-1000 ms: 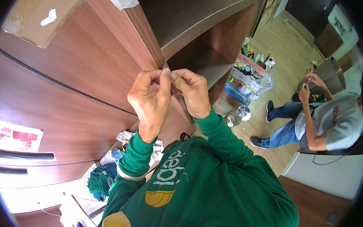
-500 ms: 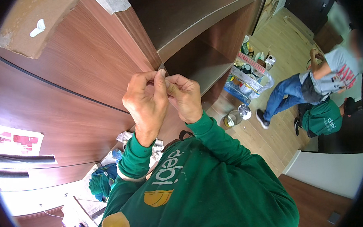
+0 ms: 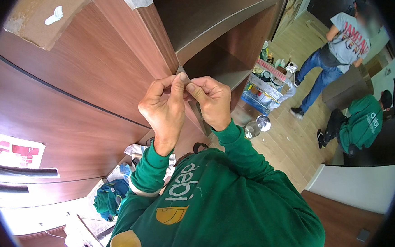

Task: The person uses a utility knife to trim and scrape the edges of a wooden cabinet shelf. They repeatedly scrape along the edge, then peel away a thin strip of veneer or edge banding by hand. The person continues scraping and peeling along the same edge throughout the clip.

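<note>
The left hand [image 3: 165, 107] pinches a thin grey strip [image 3: 180, 70] at the cabinet's [image 3: 156, 44] front edge; the right hand [image 3: 213, 102] has thumb and finger pressed together alongside, their contact hidden. How much is finished cannot be told; the strip remains held. Since half a second ago, the grey-shirted co-worker [image 3: 348, 39] has moved clear of the green-shirted one [image 3: 364, 124].

On the right I see a pale wood floor [image 3: 297, 158]. A crate [image 3: 256, 102] full of bottles and tubs stands on it, a clear jar [image 3: 251, 130] near by. Beyond, a person in grey [image 3: 344, 40] and jeans is upright; a person in green [image 3: 362, 124] is low down, crouching or sitting. On the left: cardboard [image 3: 33, 25] with a white mark, a red-and-white sheet [image 3: 13, 150], a heap of clothes [image 3: 108, 198].
</note>
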Demonstrator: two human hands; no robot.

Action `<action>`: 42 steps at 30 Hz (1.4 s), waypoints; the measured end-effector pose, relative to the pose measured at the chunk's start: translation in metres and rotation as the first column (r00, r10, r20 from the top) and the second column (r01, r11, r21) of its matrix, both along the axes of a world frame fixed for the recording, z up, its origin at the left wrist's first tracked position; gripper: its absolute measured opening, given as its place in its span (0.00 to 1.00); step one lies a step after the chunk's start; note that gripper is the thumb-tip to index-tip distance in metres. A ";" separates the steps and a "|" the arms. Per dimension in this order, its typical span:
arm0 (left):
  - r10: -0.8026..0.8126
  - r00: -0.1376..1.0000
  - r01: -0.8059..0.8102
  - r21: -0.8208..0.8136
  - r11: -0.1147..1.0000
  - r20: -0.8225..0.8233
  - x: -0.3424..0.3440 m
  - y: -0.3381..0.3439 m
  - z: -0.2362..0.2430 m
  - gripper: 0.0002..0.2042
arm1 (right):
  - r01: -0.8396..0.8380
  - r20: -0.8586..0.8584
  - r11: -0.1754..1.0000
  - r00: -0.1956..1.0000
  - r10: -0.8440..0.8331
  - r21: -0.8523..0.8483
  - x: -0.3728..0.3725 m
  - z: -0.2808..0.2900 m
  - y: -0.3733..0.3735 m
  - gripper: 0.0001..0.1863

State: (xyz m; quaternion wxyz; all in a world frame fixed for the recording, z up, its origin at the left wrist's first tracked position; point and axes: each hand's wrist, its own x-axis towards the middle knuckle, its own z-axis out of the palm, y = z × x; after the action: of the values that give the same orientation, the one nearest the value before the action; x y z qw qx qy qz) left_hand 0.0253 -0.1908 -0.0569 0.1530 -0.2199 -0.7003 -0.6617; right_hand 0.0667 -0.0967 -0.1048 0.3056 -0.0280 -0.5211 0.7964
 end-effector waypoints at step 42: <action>0.145 0.952 -0.182 -0.115 0.977 -0.269 0.005 0.006 0.026 0.03 | -0.175 -0.081 0.930 0.984 0.157 -0.324 -0.017 0.006 -0.008 0.08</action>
State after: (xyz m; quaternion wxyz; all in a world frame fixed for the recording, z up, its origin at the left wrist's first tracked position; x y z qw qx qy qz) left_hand 0.0305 -0.1848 -0.0306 0.2819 -0.2557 -0.7341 -0.5623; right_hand 0.0500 -0.1052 -0.0987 0.2422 -0.0131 -0.3726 0.8957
